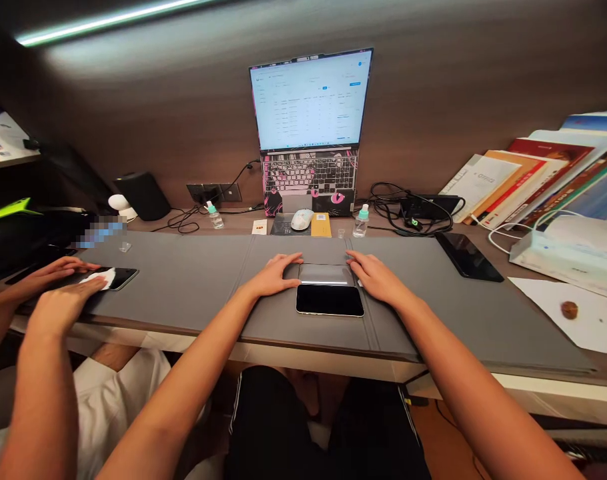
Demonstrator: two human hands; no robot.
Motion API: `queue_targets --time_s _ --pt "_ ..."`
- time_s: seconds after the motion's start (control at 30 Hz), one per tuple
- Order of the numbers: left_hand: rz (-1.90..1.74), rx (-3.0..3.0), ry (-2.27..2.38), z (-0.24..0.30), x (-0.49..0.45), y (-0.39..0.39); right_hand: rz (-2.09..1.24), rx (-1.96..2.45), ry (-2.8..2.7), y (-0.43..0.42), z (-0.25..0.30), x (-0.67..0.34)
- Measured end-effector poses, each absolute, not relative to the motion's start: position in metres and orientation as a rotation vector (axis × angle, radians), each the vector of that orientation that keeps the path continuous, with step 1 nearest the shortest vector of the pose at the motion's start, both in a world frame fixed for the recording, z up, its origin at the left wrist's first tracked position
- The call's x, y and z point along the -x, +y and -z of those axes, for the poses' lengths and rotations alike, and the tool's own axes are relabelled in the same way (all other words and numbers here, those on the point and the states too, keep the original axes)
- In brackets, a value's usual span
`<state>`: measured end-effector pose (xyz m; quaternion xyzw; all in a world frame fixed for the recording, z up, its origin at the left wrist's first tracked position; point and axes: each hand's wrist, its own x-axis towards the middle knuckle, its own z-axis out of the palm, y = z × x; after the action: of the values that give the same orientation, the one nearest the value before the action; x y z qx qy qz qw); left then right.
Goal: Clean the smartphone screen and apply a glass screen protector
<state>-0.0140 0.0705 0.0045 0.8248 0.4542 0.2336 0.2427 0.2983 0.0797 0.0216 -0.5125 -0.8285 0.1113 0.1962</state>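
Observation:
A phone (329,301) with a dark screen lies face up on the grey desk mat in front of me. Just behind it is a clear, glossy rectangular sheet (328,273) that looks like a screen protector, with a bright reflection along its near edge. My left hand (273,275) holds its left side, thumb at the near corner and fingers at the far one. On the opposite side, my right hand (376,275) has its fingers at the sheet's right edge. Whether the sheet rests on the mat or is slightly raised, I cannot tell.
At left, another person's hands (63,293) press a white wipe (99,279) on a phone (124,278). Behind stand a laptop (311,133), a mouse (301,219) and small spray bottles (361,222). A black tablet (468,256), tissue pack (573,250) and books (538,167) are at right.

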Motion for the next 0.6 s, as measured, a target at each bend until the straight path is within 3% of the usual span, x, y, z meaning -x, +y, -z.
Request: queue_targets --time_s 0.27,0.6 --pt "-0.679 -2.253 1.258 -0.007 0.009 0.07 -0.252 1.299 -2.446 0.079 -0.026 -0.316" --pt "-0.746 -2.231 1.228 -0.003 0.007 0.073 -0.055 1.444 -2.413 0.082 -0.053 -0.332"
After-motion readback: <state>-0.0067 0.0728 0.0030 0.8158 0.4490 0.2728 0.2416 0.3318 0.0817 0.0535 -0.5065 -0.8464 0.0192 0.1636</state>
